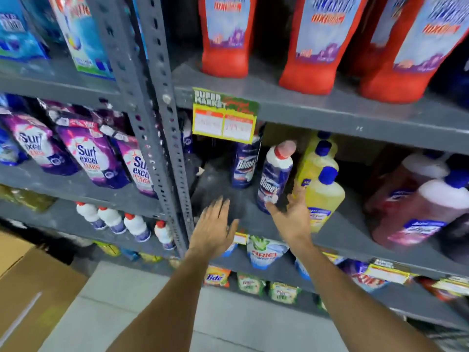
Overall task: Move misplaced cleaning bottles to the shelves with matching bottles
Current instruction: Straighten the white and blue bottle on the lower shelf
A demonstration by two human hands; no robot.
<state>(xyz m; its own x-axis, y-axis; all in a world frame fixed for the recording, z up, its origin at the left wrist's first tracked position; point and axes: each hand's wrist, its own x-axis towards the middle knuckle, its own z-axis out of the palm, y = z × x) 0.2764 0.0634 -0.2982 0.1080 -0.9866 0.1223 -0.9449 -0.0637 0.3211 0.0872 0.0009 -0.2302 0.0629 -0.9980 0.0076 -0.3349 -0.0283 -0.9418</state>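
Best to close the right hand (291, 219) round the waist of the front Domex bottle (275, 177) — low, so it stays upright. Both hands spread and empty; left hand (215, 224) hovering over bare shelf (218, 179). Dark blue label, white shoulder, probably red cap — standing on the middle shelf just beside yellow bottles (322, 186).

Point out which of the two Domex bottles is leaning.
The front Domex bottle, beside the right hand, tilts right toward the yellow bottles. The rear Domex bottle stands upright.

Matt grey metal shelf (330, 110), glossy plastic Domex btl (272, 179).
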